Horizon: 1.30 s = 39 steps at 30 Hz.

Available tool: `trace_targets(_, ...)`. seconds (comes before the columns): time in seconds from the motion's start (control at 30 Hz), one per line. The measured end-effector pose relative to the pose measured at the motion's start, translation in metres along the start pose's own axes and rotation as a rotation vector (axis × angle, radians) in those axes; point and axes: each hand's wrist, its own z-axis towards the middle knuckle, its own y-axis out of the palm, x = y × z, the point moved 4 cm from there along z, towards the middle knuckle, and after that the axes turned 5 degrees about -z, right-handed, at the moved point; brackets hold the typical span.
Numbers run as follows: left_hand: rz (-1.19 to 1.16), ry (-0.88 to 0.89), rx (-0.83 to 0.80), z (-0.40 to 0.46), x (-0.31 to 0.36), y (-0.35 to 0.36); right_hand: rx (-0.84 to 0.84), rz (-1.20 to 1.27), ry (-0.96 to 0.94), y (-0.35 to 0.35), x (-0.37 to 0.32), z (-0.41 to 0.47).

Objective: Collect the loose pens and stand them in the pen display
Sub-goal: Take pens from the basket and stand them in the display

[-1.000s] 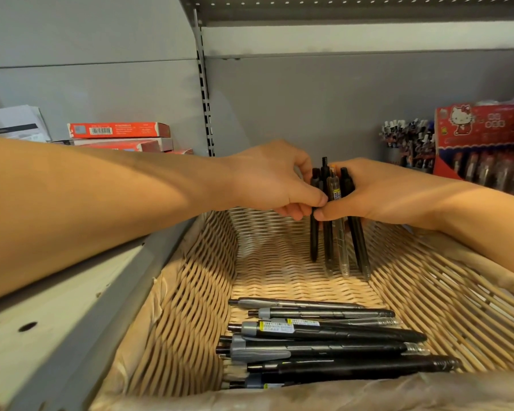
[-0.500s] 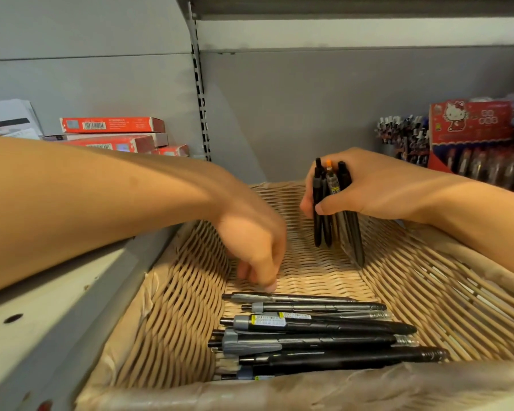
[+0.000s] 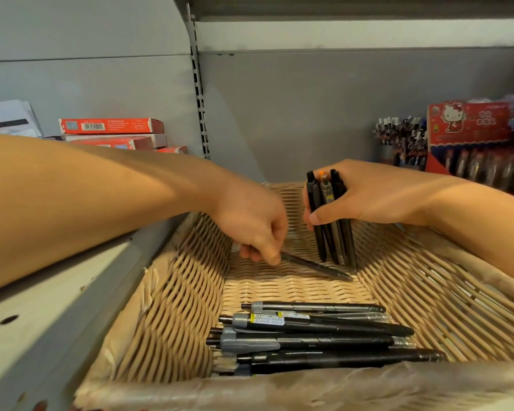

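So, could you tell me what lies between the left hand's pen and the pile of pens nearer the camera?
Head view: only bare wicker basket floor separates that pen from the pile.

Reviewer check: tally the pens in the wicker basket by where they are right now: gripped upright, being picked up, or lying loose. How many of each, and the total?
Upright bundle of pens held in the right hand: 4
Single pen pinched by the left hand: 1
Loose pens lying at the near end of the wicker basket: about 7, as they overlap
Total: about 12
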Motion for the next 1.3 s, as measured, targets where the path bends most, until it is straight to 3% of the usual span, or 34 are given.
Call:
trace_targets(0.17, -0.094, 0.034, 0.359, -0.006, -0.009, -0.028, 0.012, 0.078, 0.02, 0.0, 0.001, -0.001)
trace_targets(0.33, -0.306, 0.107, 0.578, -0.008, -0.008, -0.04, -0.016, 0.167, 0.016, 0.001, 0.004, -0.001)
trace_targets(0.7, -0.686, 0.197, 0.459, -0.005, -0.001, -0.03, 0.009, 0.174, 0.036, 0.001, 0.003, -0.001)
trace_targets(0.87, -0.66, 0.138, 0.469, -0.003, -0.001, -0.033, 0.035, 0.143, 0.049, -0.002, 0.001, -0.002)
trace_targets(1.1, -0.211, 0.074, 0.101, -0.001, 0.005, -0.006, 0.032, 0.105, 0.045, -0.002, 0.002, -0.002)
trace_targets(1.3, -0.085, 0.126, -0.284, -0.015, 0.022, 0.015, 0.028, 0.112, 0.006, -0.002, 0.003, -0.001)
